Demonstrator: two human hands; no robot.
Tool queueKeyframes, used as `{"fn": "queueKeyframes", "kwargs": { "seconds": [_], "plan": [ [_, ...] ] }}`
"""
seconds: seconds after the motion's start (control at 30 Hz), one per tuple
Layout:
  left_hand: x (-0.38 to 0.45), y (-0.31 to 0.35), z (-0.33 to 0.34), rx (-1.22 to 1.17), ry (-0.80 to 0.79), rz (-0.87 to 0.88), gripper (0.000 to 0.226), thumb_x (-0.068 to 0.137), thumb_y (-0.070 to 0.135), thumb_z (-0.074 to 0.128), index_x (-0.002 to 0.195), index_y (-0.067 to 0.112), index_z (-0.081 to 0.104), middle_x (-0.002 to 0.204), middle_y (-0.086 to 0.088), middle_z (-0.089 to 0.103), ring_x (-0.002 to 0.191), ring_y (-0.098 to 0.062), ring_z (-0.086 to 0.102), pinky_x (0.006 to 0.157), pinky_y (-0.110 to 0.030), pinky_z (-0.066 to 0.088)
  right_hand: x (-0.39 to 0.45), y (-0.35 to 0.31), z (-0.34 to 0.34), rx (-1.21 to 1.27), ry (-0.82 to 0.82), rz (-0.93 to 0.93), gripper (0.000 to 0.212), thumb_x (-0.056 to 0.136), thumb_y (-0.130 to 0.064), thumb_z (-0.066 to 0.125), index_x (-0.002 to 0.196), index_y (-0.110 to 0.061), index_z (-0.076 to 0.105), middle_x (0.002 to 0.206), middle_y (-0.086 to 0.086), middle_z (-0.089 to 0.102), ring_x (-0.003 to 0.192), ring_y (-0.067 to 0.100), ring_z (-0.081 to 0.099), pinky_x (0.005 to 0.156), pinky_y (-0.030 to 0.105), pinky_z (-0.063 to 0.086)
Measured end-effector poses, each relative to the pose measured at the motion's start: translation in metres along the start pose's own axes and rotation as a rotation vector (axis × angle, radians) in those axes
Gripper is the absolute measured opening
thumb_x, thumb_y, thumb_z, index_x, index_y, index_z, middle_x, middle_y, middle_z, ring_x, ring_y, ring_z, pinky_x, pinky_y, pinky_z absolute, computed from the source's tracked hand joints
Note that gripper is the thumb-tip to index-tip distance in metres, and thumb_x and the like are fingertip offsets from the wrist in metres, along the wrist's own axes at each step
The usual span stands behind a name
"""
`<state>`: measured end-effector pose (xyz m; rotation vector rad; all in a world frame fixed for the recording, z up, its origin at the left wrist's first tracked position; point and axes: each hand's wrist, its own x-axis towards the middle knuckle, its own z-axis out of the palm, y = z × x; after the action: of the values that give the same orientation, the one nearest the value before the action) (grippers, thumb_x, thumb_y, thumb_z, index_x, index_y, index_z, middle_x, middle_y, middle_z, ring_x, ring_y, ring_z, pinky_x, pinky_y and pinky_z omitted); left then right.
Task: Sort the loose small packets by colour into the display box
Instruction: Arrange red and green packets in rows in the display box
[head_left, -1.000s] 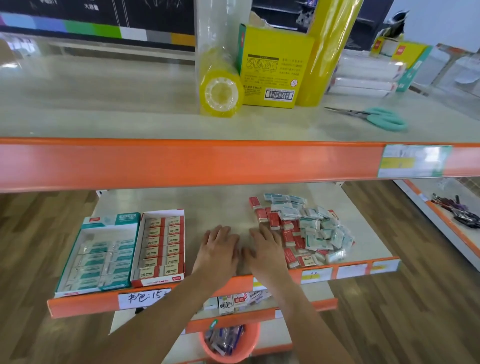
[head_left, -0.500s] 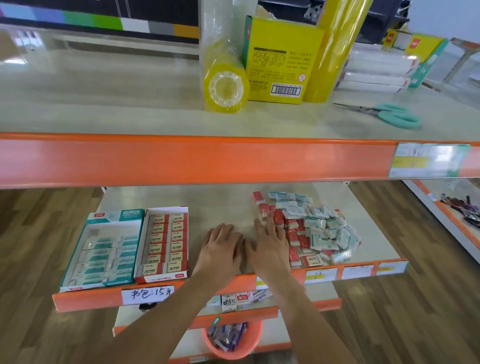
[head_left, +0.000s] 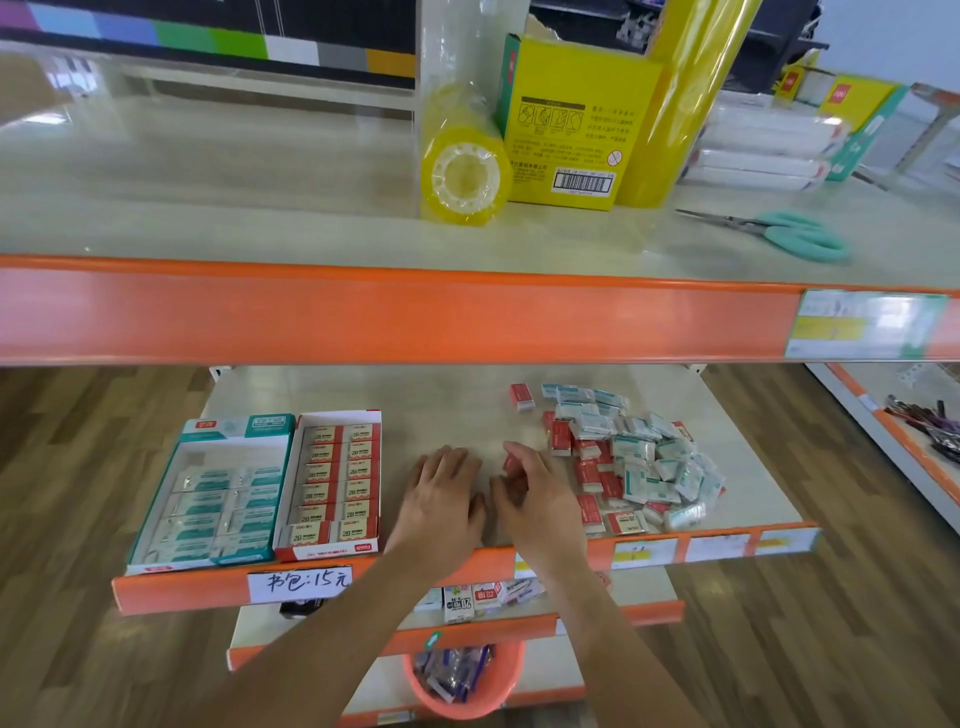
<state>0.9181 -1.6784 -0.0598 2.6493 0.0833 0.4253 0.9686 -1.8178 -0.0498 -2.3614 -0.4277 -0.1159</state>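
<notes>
Since the earlier frame, a red packet (head_left: 511, 462) has been pinched up by the right hand (head_left: 535, 501); the left hand (head_left: 444, 499) lies flat on bare shelf between the red display box (head_left: 332, 480) and the loose pile (head_left: 631, 462).

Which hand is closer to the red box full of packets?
Left. The left hand lies just right of the red display box; the right hand is farther right, beside the loose pile.

- Upper shelf (head_left: 208, 208): yellow tape roll (head_left: 464, 179) on its side, touching a yellow carton (head_left: 566, 130); teal-handled scissors (head_left: 779, 234) lying flat to the right
- Handwritten price label (head_left: 301, 581) on the middle shelf's orange edge
- Orange basket (head_left: 467, 675) below; wood floor (head_left: 78, 467)
</notes>
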Motion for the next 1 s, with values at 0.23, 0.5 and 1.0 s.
{"fn": "queueKeyframes", "kwargs": {
  "seconds": [0.23,0.5,1.0],
  "plan": [
    [-0.001,-0.004,0.003,0.054,-0.036,0.005,0.035,0.086,0.033,0.048,0.119,0.021,0.054,0.131,-0.003,0.049,0.129,-0.024,0.037,0.11,-0.049,0.031,0.004,0.004,-0.001,-0.031,-0.025,-0.017,0.047,0.089,-0.03,0.061,0.134,-0.024,0.051,0.138,-0.011,0.043,0.1,0.007,0.058,0.07,0.027,0.053],
    [0.001,-0.002,0.001,0.027,-0.017,0.008,0.041,0.084,0.04,0.05,0.116,0.017,0.06,0.129,-0.004,0.053,0.129,-0.024,0.04,0.111,-0.044,0.031,0.005,0.007,-0.005,-0.003,-0.128,-0.046,0.043,0.091,-0.01,0.053,0.133,-0.018,0.057,0.131,-0.003,0.056,0.12,0.01,0.047,0.097,0.013,0.033],
    [0.001,-0.001,0.001,-0.082,0.038,-0.063,0.026,0.089,0.027,0.054,0.11,0.013,0.061,0.118,0.0,0.057,0.123,-0.019,0.043,0.098,-0.036,0.045,0.006,0.015,0.003,-0.001,-0.126,-0.1,0.027,0.094,-0.041,0.057,0.116,-0.028,0.064,0.107,-0.015,0.058,0.08,-0.002,0.054,0.076,0.022,0.05]
  ]
}}
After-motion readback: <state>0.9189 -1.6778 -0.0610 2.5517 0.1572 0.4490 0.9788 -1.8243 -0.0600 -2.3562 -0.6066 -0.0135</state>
